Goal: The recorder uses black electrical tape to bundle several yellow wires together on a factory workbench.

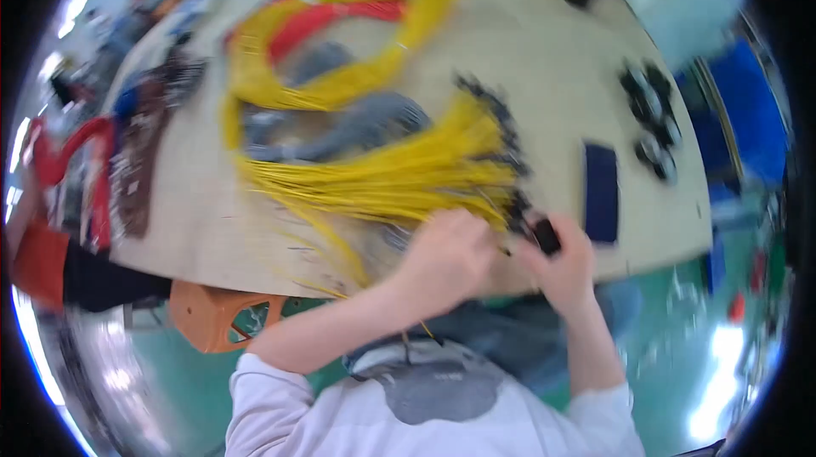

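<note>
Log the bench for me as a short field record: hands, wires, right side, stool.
left hand: at the yellow wires, grip blurred
right hand: holding a small black piece
wires: spread across table, dark ends toward the right
other bundles: red bundle, grey bundle
right side: dark blue rectangle; black items, too blurred to identify
orange stool: left, beside table edge

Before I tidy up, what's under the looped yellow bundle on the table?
Red wires and gray wires seem to run partly beneath the yellow bundle; tabletop shows within its loop. Whatever its strands cover directly is hidden.
</note>
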The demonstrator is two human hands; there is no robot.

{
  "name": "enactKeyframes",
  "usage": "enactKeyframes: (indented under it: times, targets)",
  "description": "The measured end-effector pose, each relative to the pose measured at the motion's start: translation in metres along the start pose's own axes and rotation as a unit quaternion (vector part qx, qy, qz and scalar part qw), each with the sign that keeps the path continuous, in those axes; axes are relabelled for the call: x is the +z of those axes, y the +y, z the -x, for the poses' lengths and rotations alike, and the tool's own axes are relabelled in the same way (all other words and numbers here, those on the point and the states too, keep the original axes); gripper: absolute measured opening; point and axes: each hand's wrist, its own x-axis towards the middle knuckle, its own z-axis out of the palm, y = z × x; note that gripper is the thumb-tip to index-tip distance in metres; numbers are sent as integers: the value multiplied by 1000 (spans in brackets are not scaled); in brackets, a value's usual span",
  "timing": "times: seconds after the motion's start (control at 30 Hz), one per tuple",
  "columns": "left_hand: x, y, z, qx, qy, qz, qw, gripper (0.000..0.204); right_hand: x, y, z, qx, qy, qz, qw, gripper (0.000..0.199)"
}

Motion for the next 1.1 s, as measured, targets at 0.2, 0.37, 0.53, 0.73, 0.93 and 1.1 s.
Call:
enactKeyframes:
  times: [0.2, 0.37, 0.53, 0.73, 0.93, 1.1]
  targets:
    - [23, 11, -4, 12, 99, 25, 995, 11, -4, 1, 7, -99, 29, 80, 991, 28]
    - [5, 9, 6, 152, 72, -35, 985, 15, -15, -1, -8, -73, -29, 110, 991, 45]
    - [-33, 29, 27, 142, 94, 19, 985, 16, -14, 8, -13, -17, 46, 186, 981, 46]
    - [-57, 49, 45, -79, 170, 220, 957, 10, -15, 7, -4, -150, 105, -206, 961, 33]
    - [-73, 42, 73, -323, 253, 551, 727, 13, 52, -79, 0, -230, -220, -61, 946, 33]
    - [-78, 32, 93, -426, 235, 631, 605, 16, 68, -74, 4, -46, -269, -187, 944, 31]
